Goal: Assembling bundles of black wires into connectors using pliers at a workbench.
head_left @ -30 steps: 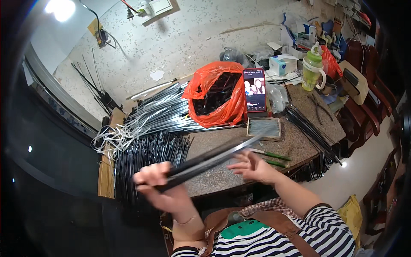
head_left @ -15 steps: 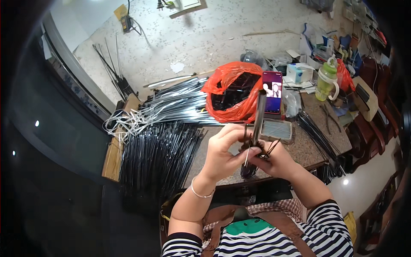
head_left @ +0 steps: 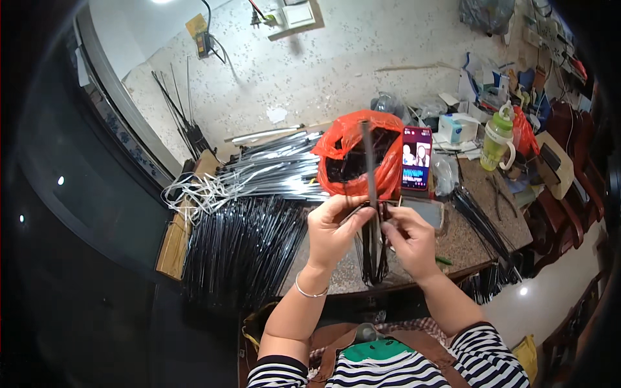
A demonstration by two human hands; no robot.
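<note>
A long thin grey rod or strip (head_left: pixel 369 158) stands nearly upright between my hands above the table's front edge. Dark looped strands (head_left: pixel 373 262) hang below it. My left hand (head_left: pixel 333 231) pinches the dark strands beside the rod, thumb against forefinger. On the other side, my right hand (head_left: pixel 411 240) has its thumb and fingers bent together at the strands; the exact grip is partly hidden. Behind the rod sits a red plastic bag (head_left: pixel 386 176) with dark pieces inside. A shallow clear-lidded box (head_left: pixel 427 212) lies just past my right hand.
Black strips (head_left: pixel 242 249) lie in a wide bundle at left, with silvery strips (head_left: pixel 275 168) and white ties (head_left: pixel 207 189) behind. A lit phone (head_left: pixel 416 158) leans by the bag. Farther right are a green-lidded bottle (head_left: pixel 497 139) and another dark strip bundle (head_left: pixel 482 220).
My hands have turned and drawn slightly apart around the rod. The dark strands now hang down in loops below my fingers. The whole view has shifted a little.
</note>
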